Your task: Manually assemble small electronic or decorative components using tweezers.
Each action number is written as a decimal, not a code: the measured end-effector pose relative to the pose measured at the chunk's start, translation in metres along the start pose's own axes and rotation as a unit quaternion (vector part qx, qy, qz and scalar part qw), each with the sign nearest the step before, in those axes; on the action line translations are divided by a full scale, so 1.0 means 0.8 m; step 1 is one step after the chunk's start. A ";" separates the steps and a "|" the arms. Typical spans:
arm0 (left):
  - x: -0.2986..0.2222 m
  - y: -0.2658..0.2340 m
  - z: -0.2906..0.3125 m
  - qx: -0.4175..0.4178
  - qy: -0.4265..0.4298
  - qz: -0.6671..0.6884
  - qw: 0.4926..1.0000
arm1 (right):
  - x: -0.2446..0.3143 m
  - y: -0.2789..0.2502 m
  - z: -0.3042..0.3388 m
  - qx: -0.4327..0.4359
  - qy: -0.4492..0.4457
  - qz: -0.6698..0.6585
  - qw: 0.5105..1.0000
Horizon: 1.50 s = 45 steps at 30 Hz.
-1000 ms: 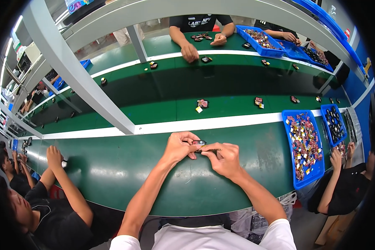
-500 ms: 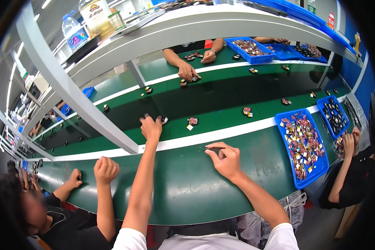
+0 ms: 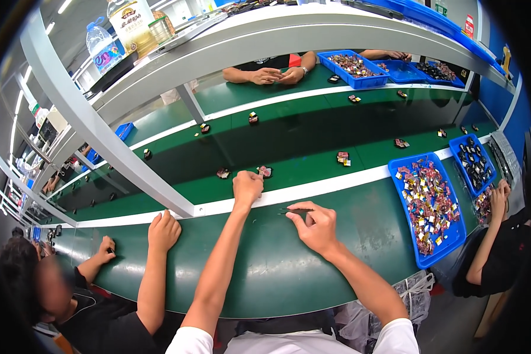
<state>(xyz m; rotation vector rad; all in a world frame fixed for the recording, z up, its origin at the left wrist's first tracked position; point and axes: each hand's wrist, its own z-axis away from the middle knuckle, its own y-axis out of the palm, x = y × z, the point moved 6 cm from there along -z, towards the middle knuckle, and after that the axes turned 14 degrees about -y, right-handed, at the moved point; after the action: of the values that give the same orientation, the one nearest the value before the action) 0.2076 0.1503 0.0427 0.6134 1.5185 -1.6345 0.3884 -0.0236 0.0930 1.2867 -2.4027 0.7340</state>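
Observation:
My left hand [image 3: 247, 188] reaches over the near white rail with its fingers curled together. Its fingertips meet the edge of a small pink-and-black part [image 3: 265, 171] on the green conveyor; whatever they pinch is hidden. Just left of it lies another small dark part [image 3: 223, 173]. Over the green worktop, my right hand [image 3: 316, 227] holds dark tweezers [image 3: 299, 210] between thumb and fingers. Their tips point left, apart, with nothing visible between them.
A blue tray [image 3: 420, 262] of small pink, yellow and white pieces stands to the right, beside a smaller blue tray [image 3: 451, 143] of dark parts. A white post [image 3: 118, 138] slants at the left. Co-workers' hands [image 3: 164, 230] are at the left, right and far side.
My left hand has moved right, from the left dark part to the pink-and-black one, its fingers closing. Parts on the conveyor have shifted slightly left. The far co-worker's hands drew back together.

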 end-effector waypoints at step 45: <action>-0.158 0.161 0.015 0.165 0.189 -0.041 0.967 | -0.022 -0.017 0.020 0.038 0.006 0.000 0.999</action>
<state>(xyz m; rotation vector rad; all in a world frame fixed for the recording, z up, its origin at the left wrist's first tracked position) 0.3846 0.1737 0.0703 1.1084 1.5587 -1.9338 0.4089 -0.0269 0.0751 1.3071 -2.3860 0.8394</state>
